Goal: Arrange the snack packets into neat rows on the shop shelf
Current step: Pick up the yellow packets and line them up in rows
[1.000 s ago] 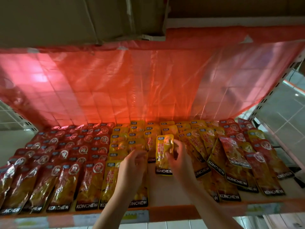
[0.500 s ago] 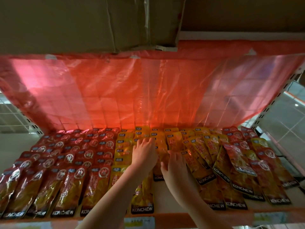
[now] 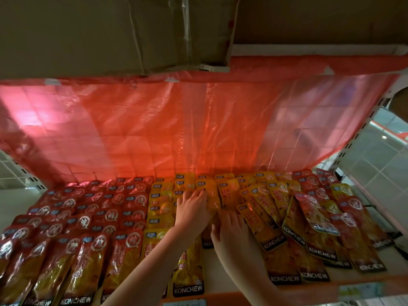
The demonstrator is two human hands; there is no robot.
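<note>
Pressing flat-fingered on the yellow packets [image 3: 212, 195], both left hand [image 3: 192, 212] and right hand [image 3: 229, 230] have reached deeper

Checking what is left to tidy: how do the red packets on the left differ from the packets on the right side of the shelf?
The red packets lie in straight, parallel overlapping rows; the right-side packets fan out at slanted angles. The red packets are one colour; the right-side packets mix yellow and red. Neither hand touches the red packets, while the right hand rests at the edge of the right-side packets. Both groups carry a KONCHEW band along the bottom edge.

glossy plastic snack packets [image 3: 123, 246], translucent red film [image 3: 176, 129]
</note>
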